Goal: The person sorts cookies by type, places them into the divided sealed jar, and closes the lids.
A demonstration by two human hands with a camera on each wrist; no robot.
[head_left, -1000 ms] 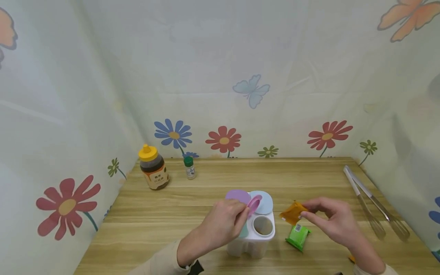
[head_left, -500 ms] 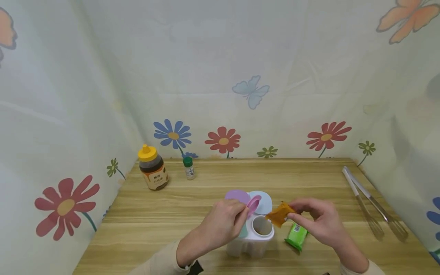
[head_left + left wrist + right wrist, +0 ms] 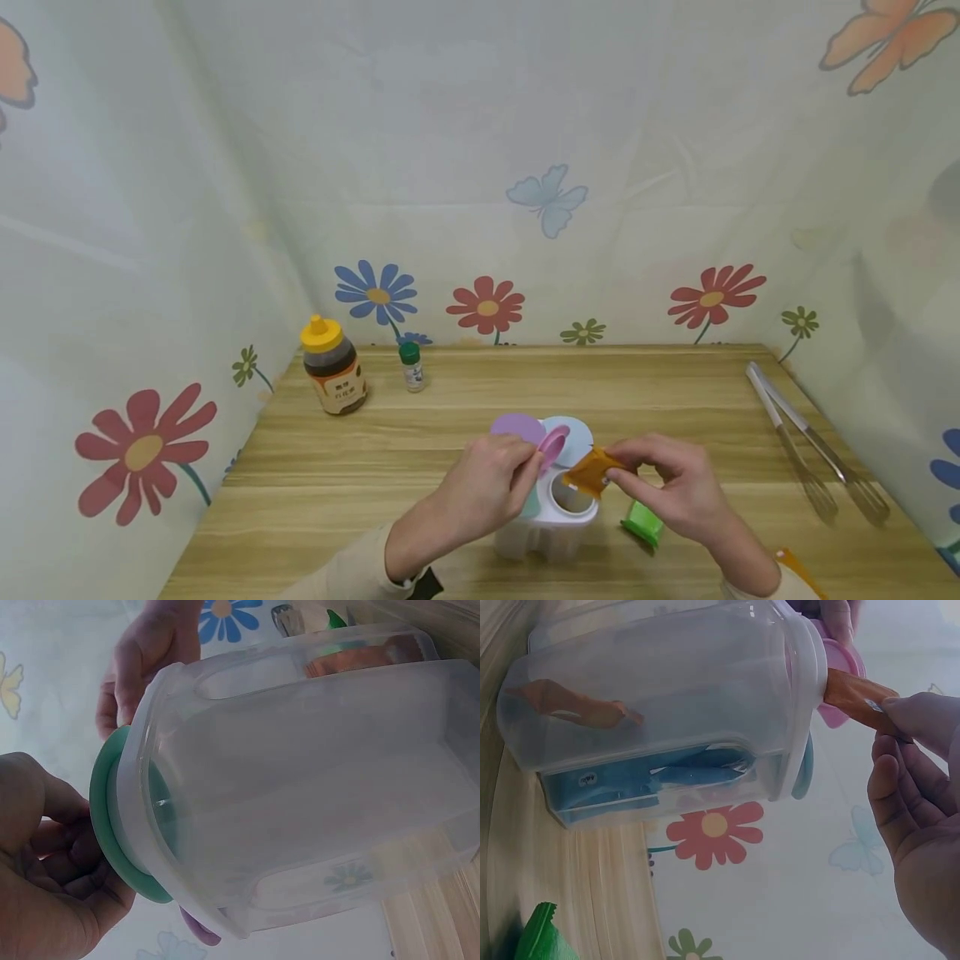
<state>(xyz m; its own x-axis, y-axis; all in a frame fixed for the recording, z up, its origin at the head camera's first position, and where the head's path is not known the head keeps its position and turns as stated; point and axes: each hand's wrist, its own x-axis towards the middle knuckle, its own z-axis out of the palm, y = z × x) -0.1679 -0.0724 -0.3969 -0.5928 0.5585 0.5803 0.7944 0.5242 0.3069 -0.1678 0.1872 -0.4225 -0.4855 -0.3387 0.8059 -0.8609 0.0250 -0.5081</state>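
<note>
A clear plastic container [image 3: 551, 542] with several compartments and coloured round lids stands near the front of the table. My left hand [image 3: 480, 477] pinches its pink lid [image 3: 555, 447], which is tilted up from a round opening. Between thumb and fingers of my right hand [image 3: 678, 485] is a small orange packet [image 3: 588, 472], one end at that opening's rim. Through the wall in the right wrist view, another orange packet [image 3: 581, 705] lies inside below the opening. Blue wrapping [image 3: 630, 780] fills part of a neighbouring compartment. The purple, light blue and teal lids [image 3: 120, 817] are down.
Right of the container lies a green packet [image 3: 642, 525], partly behind my right hand. Another orange packet [image 3: 798, 571] shows by the right sleeve. Metal tongs [image 3: 798, 446] lie at the right edge. A yellow-capped bottle [image 3: 339, 379] and a green-capped jar [image 3: 412, 368] stand back left.
My right hand has moved left, carrying the orange packet from above the green packet to the opening. The left hand and the pink lid have stayed in place.
</note>
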